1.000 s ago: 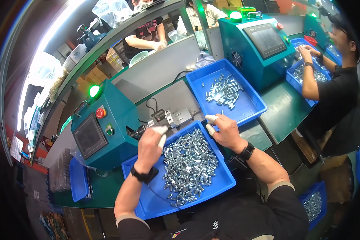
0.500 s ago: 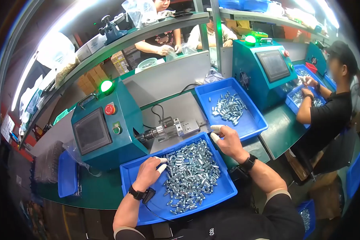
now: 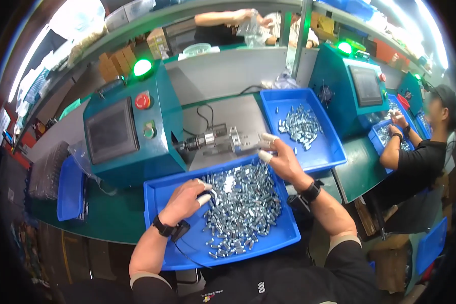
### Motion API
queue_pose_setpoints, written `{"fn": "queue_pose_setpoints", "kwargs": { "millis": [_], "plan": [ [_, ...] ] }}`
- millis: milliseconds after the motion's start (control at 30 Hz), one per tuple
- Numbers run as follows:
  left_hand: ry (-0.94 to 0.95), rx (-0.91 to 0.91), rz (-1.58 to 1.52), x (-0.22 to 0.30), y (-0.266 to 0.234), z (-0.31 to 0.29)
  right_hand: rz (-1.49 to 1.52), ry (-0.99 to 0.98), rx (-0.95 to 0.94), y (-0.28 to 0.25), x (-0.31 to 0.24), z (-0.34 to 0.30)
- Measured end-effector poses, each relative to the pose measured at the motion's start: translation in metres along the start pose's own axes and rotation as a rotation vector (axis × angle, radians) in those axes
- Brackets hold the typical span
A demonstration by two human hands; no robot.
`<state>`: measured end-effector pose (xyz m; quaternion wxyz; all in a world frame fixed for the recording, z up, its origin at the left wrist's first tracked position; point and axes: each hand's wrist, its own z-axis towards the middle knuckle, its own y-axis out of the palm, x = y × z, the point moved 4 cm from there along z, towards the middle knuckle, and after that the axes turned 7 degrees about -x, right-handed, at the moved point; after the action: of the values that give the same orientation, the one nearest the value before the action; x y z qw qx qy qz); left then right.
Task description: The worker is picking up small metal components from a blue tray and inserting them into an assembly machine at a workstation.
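A blue tray (image 3: 159, 253) in front of me carries a big heap of small shiny metal cylindrical parts (image 3: 245, 207). At the heap's left edge, my left hand (image 3: 185, 200) has thumb and forefinger closed around what looks like one small metal part (image 3: 213, 193). My right hand (image 3: 285, 163) is over the tray's far right corner, beside the right end of a metal clamping fixture (image 3: 230, 143). Its thumb and forefinger are apart, with no part visible between them. Pale finger cots cover fingertips on both hands. A chuck (image 3: 197, 142) sticks out of the teal machine toward the fixture.
The teal machine (image 3: 159, 144) has a dark screen, a red button and a lit green lamp. A second blue tray (image 3: 334, 159) with fewer metal parts lies right of the fixture. A co-worker (image 3: 423, 137) sits at another machine on the right. An overhead shelf crosses the back.
The view has shifted. My right hand has moved left toward the fixture's end. My left hand remains at the heap's left edge, its fingertips now closer in among the parts.
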<state>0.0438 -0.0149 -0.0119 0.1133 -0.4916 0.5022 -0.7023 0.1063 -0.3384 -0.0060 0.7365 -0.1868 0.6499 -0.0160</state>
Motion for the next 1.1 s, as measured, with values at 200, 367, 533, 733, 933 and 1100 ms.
{"fn": "queue_pose_setpoints", "kwargs": {
  "millis": [200,367,533,733,933,1100],
  "plan": [
    [-0.001,-0.025,0.045,0.004,-0.008,0.004,0.027,0.023,-0.015,-0.001,-0.003,0.006],
    [0.006,-0.001,0.029,0.007,-0.006,0.004,0.087,0.011,-0.12,0.009,-0.014,0.01],
    [-0.026,-0.03,0.03,0.009,-0.006,0.002,0.156,-0.004,-0.217,0.028,-0.028,0.015],
    [-0.031,-0.041,0.055,0.008,-0.007,0.004,0.244,0.007,-0.279,0.042,-0.034,0.021],
    [-0.053,-0.044,0.082,0.007,-0.005,0.004,0.246,0.015,-0.318,0.052,-0.04,0.033],
    [-0.049,-0.051,0.089,0.007,-0.005,0.005,0.192,0.041,-0.314,0.053,-0.049,0.04]
  ]
}}
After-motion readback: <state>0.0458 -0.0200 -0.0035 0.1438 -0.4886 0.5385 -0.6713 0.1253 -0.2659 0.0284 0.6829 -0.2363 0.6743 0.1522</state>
